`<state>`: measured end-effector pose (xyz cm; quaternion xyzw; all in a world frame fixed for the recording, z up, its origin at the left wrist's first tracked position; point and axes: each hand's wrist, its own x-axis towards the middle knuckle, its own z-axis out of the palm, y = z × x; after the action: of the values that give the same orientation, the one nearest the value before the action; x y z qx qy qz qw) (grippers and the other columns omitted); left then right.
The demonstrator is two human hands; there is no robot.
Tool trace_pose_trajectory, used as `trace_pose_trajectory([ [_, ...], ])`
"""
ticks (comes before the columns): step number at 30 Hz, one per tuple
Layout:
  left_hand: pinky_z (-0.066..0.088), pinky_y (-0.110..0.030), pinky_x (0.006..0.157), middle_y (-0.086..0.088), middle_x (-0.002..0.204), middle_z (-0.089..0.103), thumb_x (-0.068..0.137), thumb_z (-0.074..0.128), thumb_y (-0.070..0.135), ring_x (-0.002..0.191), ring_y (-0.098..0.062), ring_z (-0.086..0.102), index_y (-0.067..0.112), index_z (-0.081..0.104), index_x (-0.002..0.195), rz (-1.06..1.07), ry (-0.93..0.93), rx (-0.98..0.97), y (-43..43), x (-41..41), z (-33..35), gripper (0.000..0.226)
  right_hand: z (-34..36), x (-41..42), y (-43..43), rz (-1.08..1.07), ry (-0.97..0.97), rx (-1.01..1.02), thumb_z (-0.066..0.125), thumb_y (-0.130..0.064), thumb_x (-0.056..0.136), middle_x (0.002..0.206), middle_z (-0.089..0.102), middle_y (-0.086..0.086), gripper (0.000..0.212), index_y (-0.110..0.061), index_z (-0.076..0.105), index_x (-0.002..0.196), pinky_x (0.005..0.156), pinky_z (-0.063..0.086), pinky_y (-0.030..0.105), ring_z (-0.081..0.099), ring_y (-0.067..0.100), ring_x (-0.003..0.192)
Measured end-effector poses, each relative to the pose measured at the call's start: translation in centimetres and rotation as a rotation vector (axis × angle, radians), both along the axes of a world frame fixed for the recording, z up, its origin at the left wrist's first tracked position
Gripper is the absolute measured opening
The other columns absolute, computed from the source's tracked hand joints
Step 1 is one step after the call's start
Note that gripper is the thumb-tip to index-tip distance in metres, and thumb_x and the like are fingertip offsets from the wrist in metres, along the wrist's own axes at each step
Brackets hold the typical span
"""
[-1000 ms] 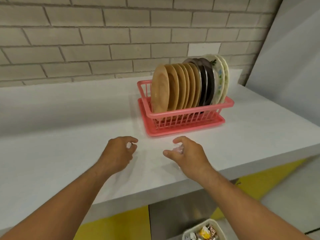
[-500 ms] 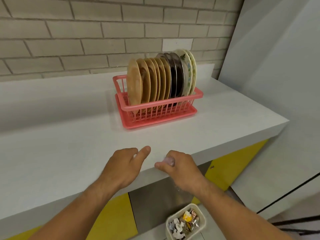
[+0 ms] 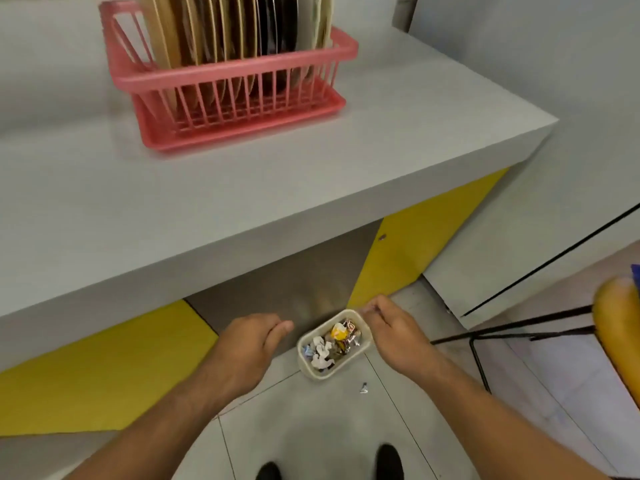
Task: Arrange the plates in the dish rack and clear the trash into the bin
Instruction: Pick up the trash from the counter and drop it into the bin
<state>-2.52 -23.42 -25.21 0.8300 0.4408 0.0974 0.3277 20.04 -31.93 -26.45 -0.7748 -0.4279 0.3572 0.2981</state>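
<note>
We look down past the edge of the white countertop (image 3: 207, 202) at the small cream plastic bin (image 3: 311, 372). It sits on the grey tiled floor (image 3: 311, 427) at about 6 o'clock in our view, just ahead of our dark shoes (image 3: 389, 459). The bin is nearly full of crumpled trash (image 3: 322, 348): white paper scraps, a yellow wrapper and silvery foil.

Our left hand (image 3: 249, 344) hangs at the bin's 9 o'clock, just beside the rim, with the fingers curled under and the thumb forward. We cannot tell whether anything lies inside that curl. Our right hand (image 3: 394, 337) is at the bin's 2 o'clock, its fingertips drawn together by the far rim. Whether they pinch a scrap or hold nothing, the view does not show. One small silvery scrap (image 3: 363, 388) lies on the floor at the bin's 5 o'clock, outside it.

Up at 11 o'clock the pink plastic dish rack (image 3: 239, 76) stands on the countertop. The plates (image 3: 207, 32) stand upright in it in a row, tan ones to the left, then dark ones, with pale ones at the right end. That half of the job looks done to us.

We judge the wrappers to weigh almost nothing. They look soft and springy, and the foil looks slick, so a piece dropped from high up could drift wide. We would pinch each piece by a crumpled fold with the fingertips and let go low over the opening. The stray scrap lies flat on the tile and probably needs a fingertip pinch at its raised edge. The bin looks light too, and a knock on the rim could tip it.
</note>
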Motion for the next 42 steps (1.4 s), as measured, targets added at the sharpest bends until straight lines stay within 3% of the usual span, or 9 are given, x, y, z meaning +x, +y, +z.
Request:
trace_pose_trajectory([
  [6,0.039,-0.030,0.069,0.002,0.082,0.056,0.097,0.038,0.022,0.077,-0.013,0.051,0.017,0.052,0.090,0.193,0.025,-0.276,-1.9,5.4,-11.2,0.016,-14.3,4.6,-2.7,0.045,0.028,-0.215,0.035,-0.025,0.101,0.101,0.055,0.007,0.021,-0.030,0.049,0.085,0.077,0.036,0.028,0.050,0.017,0.092],
  [13,0.036,-0.018,0.054,0.005,0.083,0.050,0.099,0.033,0.015,0.065,-0.007,0.046,0.024,0.036,0.121,0.177,0.199,-0.528,-4.5,7.4,-26.7,0.024,-31.1,8.0,-0.4,0.237,-0.133,-0.346,0.043,-0.016,0.098,0.123,0.048,0.004,0.027,-0.019,0.051,0.124,0.095,0.043,0.029,0.053,0.021,0.109],
  [17,0.037,-0.010,0.073,0.006,0.114,0.053,0.099,0.036,0.016,0.094,-0.005,0.051,0.025,0.032,0.127,0.144,0.246,-0.461,-4.9,6.7,-33.3,0.030,-39.1,8.4,3.9,0.365,-0.182,-0.257,0.050,-0.016,0.096,0.118,0.061,0.010,0.028,-0.014,0.055,0.123,0.087,0.047,0.032,0.059,0.029,0.106],
  [21,0.035,-0.002,0.073,0.011,0.105,0.058,0.096,0.043,0.021,0.095,-0.002,0.054,0.027,0.041,0.116,0.147,0.218,-0.377,-4.2,6.2,-38.5,0.021,-45.8,8.1,8.2,0.231,-0.195,-0.210,0.057,-0.017,0.090,0.105,0.063,0.012,0.032,-0.020,0.045,0.120,0.077,0.046,0.035,0.059,0.031,0.095],
  [24,0.037,-0.002,0.071,0.012,0.099,0.060,0.092,0.053,0.018,0.090,-0.004,0.058,0.029,0.051,0.109,0.143,0.183,-0.294,-3.6,6.4,-41.2,0.020,-49.9,7.7,9.2,0.401,-0.375,-0.329,0.057,-0.025,0.089,0.105,0.061,0.013,0.028,-0.018,0.048,0.115,0.082,0.043,0.038,0.056,0.032,0.102],
  [28,0.037,-0.006,0.073,0.012,0.107,0.049,0.087,0.064,0.014,0.081,-0.003,0.059,0.025,0.066,0.109,0.085,0.148,-0.186,-2.1,7.5,-44.4,0.025,-52.2,7.8,9.5,0.741,-0.837,-0.411,0.060,-0.044,0.085,0.119,0.053,0.006,0.037,-0.024,0.061,0.116,0.094,0.037,0.043,0.045,0.030,0.116],
  [33,0.034,-0.015,0.077,0.006,0.101,0.044,0.086,0.066,0.017,0.085,-0.009,0.048,0.023,0.069,0.113,0.068,0.142,-0.108,0.5,11.6,-47.0,0.027,-51.2,9.2,9.6,0.806,-0.540,-0.516,0.047,-0.031,0.096,0.108,0.062,0.011,0.029,-0.011,0.063,0.110,0.068,0.037,0.031,0.059,0.031,0.103],
  [37,0.034,-0.023,0.088,0.006,0.107,0.058,0.088,0.062,0.027,0.106,-0.015,0.047,0.029,0.065,0.116,0.072,0.214,-0.050,2.8,15.7,-49.7,0.028,-49.9,10.2,9.5,0.821,-0.391,-0.482,0.041,-0.018,0.099,0.106,0.063,0.017,0.029,-0.002,0.063,0.110,0.077,0.044,0.033,0.059,0.032,0.096],
  [42,0.047,-0.031,0.079,-0.001,0.101,0.050,0.084,0.066,0.030,0.083,-0.019,0.054,0.030,0.058,0.098,0.032,0.374,-0.121,2.8,18.3,-54.3,0.017,-48.4,12.1,8.8,0.611,-0.339,-0.308,0.051,-0.013,0.092,0.109,0.063,0.009,0.025,-0.013,0.064,0.114,0.083,0.049,0.032,0.058,0.028,0.097],
])
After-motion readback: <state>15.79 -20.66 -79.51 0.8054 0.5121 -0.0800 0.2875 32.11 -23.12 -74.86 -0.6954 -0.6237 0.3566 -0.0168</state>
